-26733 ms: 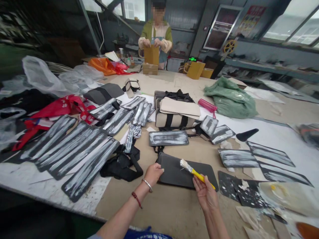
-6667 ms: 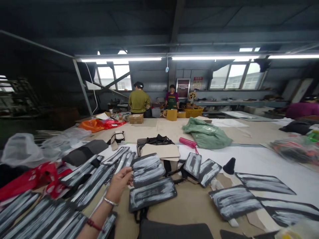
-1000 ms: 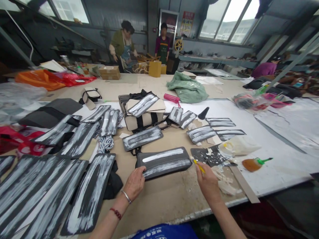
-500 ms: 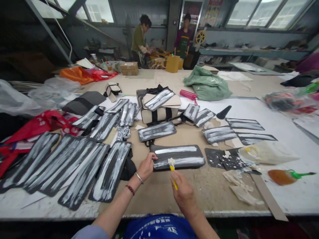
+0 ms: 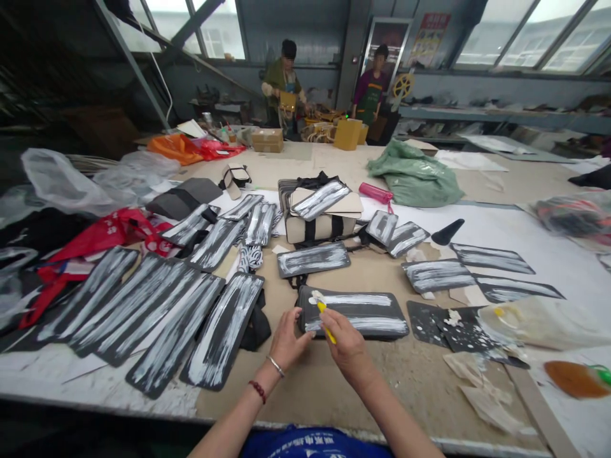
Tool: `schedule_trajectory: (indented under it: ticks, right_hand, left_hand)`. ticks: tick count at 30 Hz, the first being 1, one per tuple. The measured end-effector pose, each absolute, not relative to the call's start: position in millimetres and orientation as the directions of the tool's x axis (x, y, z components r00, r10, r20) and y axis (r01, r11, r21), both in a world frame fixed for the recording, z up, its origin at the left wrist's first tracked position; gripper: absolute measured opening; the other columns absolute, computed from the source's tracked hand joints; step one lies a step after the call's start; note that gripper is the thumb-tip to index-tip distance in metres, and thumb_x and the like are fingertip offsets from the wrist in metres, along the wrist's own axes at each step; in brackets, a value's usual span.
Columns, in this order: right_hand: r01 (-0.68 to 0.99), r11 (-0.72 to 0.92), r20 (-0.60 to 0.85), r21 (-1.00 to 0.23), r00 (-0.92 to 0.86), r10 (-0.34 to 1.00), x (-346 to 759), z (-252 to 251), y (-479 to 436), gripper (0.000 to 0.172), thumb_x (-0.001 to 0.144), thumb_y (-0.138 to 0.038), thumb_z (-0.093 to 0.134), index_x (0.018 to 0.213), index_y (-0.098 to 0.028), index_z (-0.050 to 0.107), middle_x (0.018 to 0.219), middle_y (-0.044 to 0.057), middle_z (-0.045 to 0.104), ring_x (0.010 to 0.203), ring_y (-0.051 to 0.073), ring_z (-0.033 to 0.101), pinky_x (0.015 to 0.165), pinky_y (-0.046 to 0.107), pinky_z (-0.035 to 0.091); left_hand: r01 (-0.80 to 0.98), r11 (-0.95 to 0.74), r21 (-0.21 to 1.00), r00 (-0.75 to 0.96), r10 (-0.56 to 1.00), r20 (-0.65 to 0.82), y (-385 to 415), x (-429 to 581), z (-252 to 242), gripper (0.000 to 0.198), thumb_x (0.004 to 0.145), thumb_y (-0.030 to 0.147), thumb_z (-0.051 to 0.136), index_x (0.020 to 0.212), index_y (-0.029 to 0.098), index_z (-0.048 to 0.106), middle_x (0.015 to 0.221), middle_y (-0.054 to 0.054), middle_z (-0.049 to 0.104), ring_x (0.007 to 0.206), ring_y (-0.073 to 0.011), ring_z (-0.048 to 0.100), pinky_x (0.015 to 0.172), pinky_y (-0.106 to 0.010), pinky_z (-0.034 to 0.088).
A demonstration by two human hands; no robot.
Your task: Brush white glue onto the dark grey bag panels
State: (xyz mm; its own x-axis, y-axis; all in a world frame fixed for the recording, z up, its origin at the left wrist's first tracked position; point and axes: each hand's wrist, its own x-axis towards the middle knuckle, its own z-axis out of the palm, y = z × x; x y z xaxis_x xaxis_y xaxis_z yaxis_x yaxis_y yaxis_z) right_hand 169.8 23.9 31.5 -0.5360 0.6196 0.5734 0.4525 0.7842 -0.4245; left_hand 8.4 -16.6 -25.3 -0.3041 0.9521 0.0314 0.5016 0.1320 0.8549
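A dark grey rounded panel (image 5: pixel 363 313) streaked with white glue lies on the table straight ahead of me. My left hand (image 5: pixel 289 338) presses down on its left end with closed fingers. My right hand (image 5: pixel 348 346) grips a yellow-handled brush (image 5: pixel 321 308). The brush's white bristle tip rests on the panel's upper left corner.
Many glue-coated black strips (image 5: pixel 143 312) fan out to the left. More coated pieces (image 5: pixel 436 275) lie to the right, beside a plastic bag of glue (image 5: pixel 539 321). A beige bag (image 5: pixel 324 219) stands behind. Two people (image 5: pixel 284 79) work at the table's far end.
The brush has moved left along the panel, from its lower middle to its upper left corner. My left hand stays on the panel's left end.
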Motion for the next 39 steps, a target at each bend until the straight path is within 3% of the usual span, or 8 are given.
schedule_trajectory:
  ticks: [5, 11, 16, 19, 21, 29, 35, 39]
  right_hand:
    - [0.379, 0.858, 0.558, -0.346, -0.652, 0.513, 157.6, 28.0, 23.7, 0.031, 0.086, -0.008, 0.034, 0.106, -0.014, 0.056, 0.1, 0.013, 0.061, 0.098, 0.02, 0.057, 0.081, 0.034, 0.051]
    - [0.305, 0.768, 0.442, -0.563, -0.675, 0.591, 198.8, 41.6, -3.0, 0.029, 0.087, -0.015, 0.041, 0.112, -0.021, 0.055, 0.104, 0.008, 0.062, 0.098, 0.017, 0.058, 0.083, 0.029, 0.05]
    - [0.381, 0.261, 0.218, -0.887, -0.153, 0.964, 227.7, 37.0, 11.3, 0.024, 0.082, -0.037, 0.052, 0.095, -0.02, 0.063, 0.096, 0.008, 0.064, 0.09, 0.023, 0.061, 0.083, 0.039, 0.051]
    - [0.113, -0.122, -0.111, -0.986, 0.1, 0.989, 232.4, 24.4, 21.5, 0.04, 0.072, -0.051, 0.061, 0.087, -0.014, 0.063, 0.09, 0.01, 0.065, 0.076, 0.025, 0.064, 0.073, 0.042, 0.054]
    - [-0.051, -0.226, -0.231, -0.973, 0.133, 0.964, 232.7, 17.9, 22.8, 0.047, 0.065, -0.054, 0.066, 0.087, -0.013, 0.063, 0.089, 0.01, 0.065, 0.074, 0.025, 0.064, 0.074, 0.043, 0.054]
    - [-0.041, -0.192, -0.196, -0.98, 0.142, 0.97, 233.2, 10.1, 14.3, 0.044, 0.067, -0.053, 0.063, 0.088, -0.014, 0.064, 0.095, 0.009, 0.063, 0.082, 0.024, 0.063, 0.077, 0.039, 0.054]
    - [-0.042, -0.193, -0.198, -0.98, 0.143, 0.97, 235.6, -0.4, 15.7, 0.045, 0.068, -0.054, 0.062, 0.09, -0.014, 0.063, 0.097, 0.009, 0.063, 0.082, 0.023, 0.063, 0.077, 0.037, 0.053]
    - [-0.072, -0.199, -0.208, -0.977, 0.169, 0.963, 235.3, -0.4, 16.2, 0.046, 0.065, -0.055, 0.064, 0.088, -0.015, 0.064, 0.093, 0.009, 0.064, 0.079, 0.024, 0.063, 0.074, 0.038, 0.054]
  left_hand:
    - [0.648, 0.111, 0.754, -0.28, 0.955, 0.1, -19.6, 19.1, -37.9, 0.037, 0.069, 0.012, 0.058, 0.105, 0.018, 0.049, 0.103, -0.009, 0.054, 0.101, -0.0227, 0.05, 0.091, -0.044, 0.041]
    - [0.628, 0.11, 0.771, -0.255, 0.964, 0.07, -21.9, 15.9, -37.4, 0.041, 0.069, 0.01, 0.054, 0.109, 0.019, 0.049, 0.106, -0.008, 0.053, 0.103, -0.0225, 0.048, 0.093, -0.045, 0.039]
    - [0.551, 0.17, 0.817, -0.255, 0.967, -0.029, -16.3, 6.9, -39.3, 0.054, 0.069, 0.005, 0.042, 0.122, 0.017, 0.043, 0.106, -0.011, 0.052, 0.1, -0.0213, 0.05, 0.089, -0.04, 0.043]
    - [0.593, 0.254, 0.764, -0.269, 0.957, -0.109, -3.5, 4.1, -40.2, 0.063, 0.065, -0.001, 0.036, 0.127, 0.013, 0.041, 0.095, -0.011, 0.052, 0.092, -0.0197, 0.052, 0.087, -0.036, 0.044]
    - [0.643, 0.274, 0.715, -0.265, 0.956, -0.128, 4.9, 4.8, -40.0, 0.065, 0.064, -0.003, 0.034, 0.127, 0.01, 0.041, 0.09, -0.011, 0.051, 0.089, -0.0197, 0.051, 0.088, -0.035, 0.043]
    - [0.81, 0.226, 0.542, -0.217, 0.973, -0.082, 12.7, 7.5, -32.7, 0.067, 0.064, -0.003, 0.034, 0.128, 0.014, 0.042, 0.085, -0.008, 0.05, 0.082, -0.0199, 0.05, 0.082, -0.032, 0.043]
    - [0.933, 0.219, 0.286, -0.193, 0.974, -0.118, 11.3, 13.2, -2.7, 0.061, 0.071, -0.002, 0.033, 0.129, 0.018, 0.042, 0.108, -0.015, 0.052, 0.096, -0.0259, 0.046, 0.083, -0.038, 0.039]
    - [0.931, 0.224, 0.287, -0.189, 0.971, -0.146, 12.6, 14.4, 2.7, 0.06, 0.072, -0.001, 0.034, 0.127, 0.019, 0.044, 0.116, -0.013, 0.051, 0.102, -0.0265, 0.044, 0.085, -0.039, 0.037]
